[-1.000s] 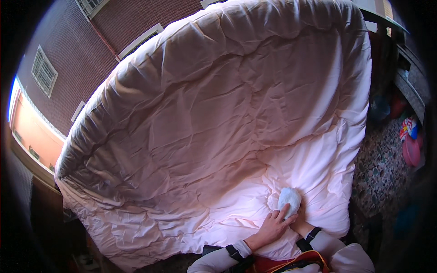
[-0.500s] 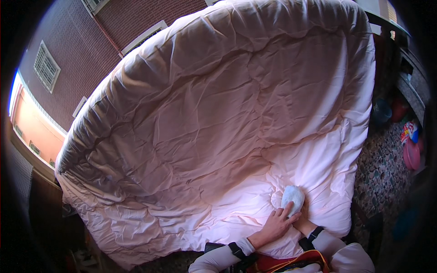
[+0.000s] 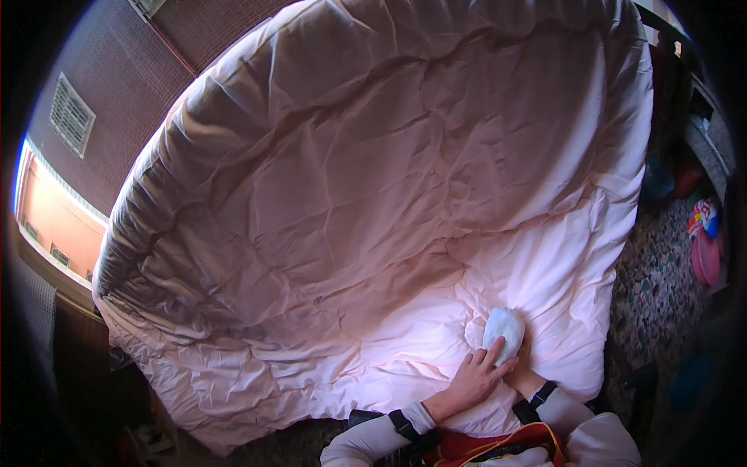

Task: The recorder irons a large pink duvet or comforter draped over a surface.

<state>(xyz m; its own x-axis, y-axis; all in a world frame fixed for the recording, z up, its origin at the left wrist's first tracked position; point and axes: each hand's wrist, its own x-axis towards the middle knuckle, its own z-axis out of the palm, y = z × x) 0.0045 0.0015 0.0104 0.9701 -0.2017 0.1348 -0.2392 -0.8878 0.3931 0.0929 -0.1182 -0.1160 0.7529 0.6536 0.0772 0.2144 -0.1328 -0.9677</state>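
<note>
A large pale pink quilt (image 3: 358,194) spreads before me, wrinkled all over. Near its close edge, right of centre, a folded whitish cloth (image 3: 505,327) lies against my right hand (image 3: 525,362). Most of that hand is hidden behind the cloth and my other hand; its visible side curves round the cloth. My left hand (image 3: 471,383) reaches across from the left, fingers stretched out and apart. Its index finger and thumb rest on the cloth's lower part. Both wrists wear dark bands over light sleeves.
At right, a pink basin (image 3: 706,261) and a bright coloured packet (image 3: 702,216) sit by a pebbled floor (image 3: 654,303). A blue bucket (image 3: 657,180) stands farther back. Beyond the quilt at far left rises a brick wall (image 3: 124,117) with a barred window (image 3: 71,115).
The view has shifted slightly. Both hands and the cloth have moved a little up and right in view, and my left fingers stay on the cloth.
</note>
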